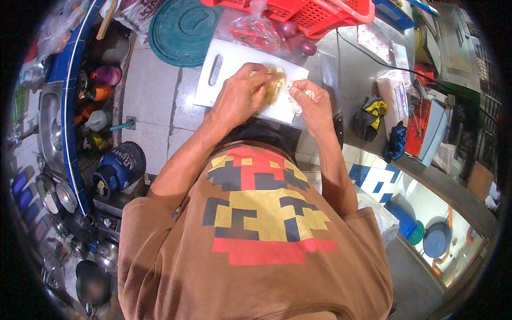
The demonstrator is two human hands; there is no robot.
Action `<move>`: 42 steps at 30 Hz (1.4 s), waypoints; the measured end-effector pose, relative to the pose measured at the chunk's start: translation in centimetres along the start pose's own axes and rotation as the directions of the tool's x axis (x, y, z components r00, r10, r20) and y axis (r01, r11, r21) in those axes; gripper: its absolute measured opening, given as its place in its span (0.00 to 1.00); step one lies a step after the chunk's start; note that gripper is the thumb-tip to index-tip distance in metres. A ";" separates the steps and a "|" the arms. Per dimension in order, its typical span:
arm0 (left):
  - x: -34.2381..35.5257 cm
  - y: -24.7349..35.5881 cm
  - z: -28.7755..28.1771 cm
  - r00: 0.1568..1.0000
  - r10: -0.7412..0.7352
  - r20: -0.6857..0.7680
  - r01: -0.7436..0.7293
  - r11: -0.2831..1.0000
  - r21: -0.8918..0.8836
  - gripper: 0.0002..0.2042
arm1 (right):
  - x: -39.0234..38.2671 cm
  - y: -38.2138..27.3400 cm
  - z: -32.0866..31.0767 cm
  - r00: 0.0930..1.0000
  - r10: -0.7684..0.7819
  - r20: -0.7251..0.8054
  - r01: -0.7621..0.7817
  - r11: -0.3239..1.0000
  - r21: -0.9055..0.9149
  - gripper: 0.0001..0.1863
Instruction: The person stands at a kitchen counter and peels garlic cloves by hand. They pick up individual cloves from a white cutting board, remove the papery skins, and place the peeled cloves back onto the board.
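A white cutting board (230, 60) with a slot handle lies in front of me. Pale yellow pieces that look like garlic (276, 80) are heaped on its right half, between my hands. My left hand (242, 92) is curled at the left side of the heap; its fingertips are closed, and what they hold is hidden. At the board's right edge, my right hand (316, 106) pinches a small whitish piece that looks like a garlic clove. Whitish flakes (295, 106) lie by its fingers.
Beyond the board are a clear plastic bag with red contents (254, 33), red onions (308, 48) and a red plastic basket (325, 16). A round green lid (184, 32) lies at the far left. A wide metal blade (328, 72) and a yellow-black cloth item (372, 117) are to the right.
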State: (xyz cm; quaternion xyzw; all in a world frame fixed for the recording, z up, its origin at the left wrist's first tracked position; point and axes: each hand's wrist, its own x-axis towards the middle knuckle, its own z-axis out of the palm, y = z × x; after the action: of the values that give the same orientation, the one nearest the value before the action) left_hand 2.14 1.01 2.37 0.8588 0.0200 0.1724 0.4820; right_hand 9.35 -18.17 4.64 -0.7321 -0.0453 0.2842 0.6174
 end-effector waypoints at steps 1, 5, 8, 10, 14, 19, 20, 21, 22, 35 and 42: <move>0.0 0.2 0.0 1.000 -0.002 -0.024 0.001 1.000 -0.017 0.11 | -0.1 -0.2 0.1 1.000 -0.004 0.004 0.004 1.000 0.011 0.05; -0.2 0.7 0.1 0.999 -0.036 -0.017 0.033 0.982 -0.184 0.10 | -0.1 -0.3 0.4 0.999 -0.046 0.018 0.045 0.998 0.034 0.05; 0.0 2.1 -0.4 0.994 -0.085 0.064 0.098 0.965 -0.244 0.10 | -0.1 -0.2 0.5 0.998 -0.063 0.028 0.062 0.997 0.045 0.05; 0.1 2.2 0.0 0.997 -0.071 0.034 0.078 0.962 -0.262 0.09 | -0.1 -0.1 0.7 0.997 -0.066 0.035 0.065 0.997 0.045 0.05; 0.1 1.7 0.4 0.999 -0.043 -0.010 0.040 0.969 -0.243 0.09 | -0.2 -0.2 1.1 0.994 -0.103 0.045 0.103 0.995 0.000 0.05; 0.2 2.1 -0.1 0.987 -0.146 0.067 0.158 0.961 -0.226 0.08 | -0.2 -0.2 1.2 0.994 -0.096 0.052 0.099 0.994 -0.041 0.05; 0.2 2.1 0.0 0.984 -0.161 0.070 0.173 0.958 -0.231 0.08 | -0.3 -0.2 1.3 0.994 -0.095 0.045 0.098 0.993 -0.063 0.05; 0.1 2.0 0.2 0.988 -0.150 0.043 0.155 0.958 -0.242 0.07 | -0.3 -0.2 1.4 0.995 -0.095 0.037 0.097 0.992 -0.084 0.05; 0.0 1.9 0.5 0.990 -0.139 0.014 0.138 0.958 -0.252 0.07 | -0.4 -0.2 1.6 0.991 -0.136 0.009 0.136 0.982 -0.135 0.06; -0.4 2.1 0.6 0.959 -0.266 0.094 0.280 0.857 -0.434 0.08 | -0.6 0.3 2.6 0.978 -0.209 -0.025 0.209 0.978 -0.013 0.07; 0.1 1.7 0.1 0.990 -0.137 0.038 0.141 0.930 -0.340 0.11 | -0.4 1.1 3.0 0.995 -0.102 0.011 0.096 0.959 0.266 0.05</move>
State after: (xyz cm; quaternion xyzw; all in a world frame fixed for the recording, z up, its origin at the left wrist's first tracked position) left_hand 2.00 0.05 3.75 0.7597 0.0471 0.1327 0.6349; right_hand 7.31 -15.99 3.49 -0.6363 -0.0512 0.2656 0.7225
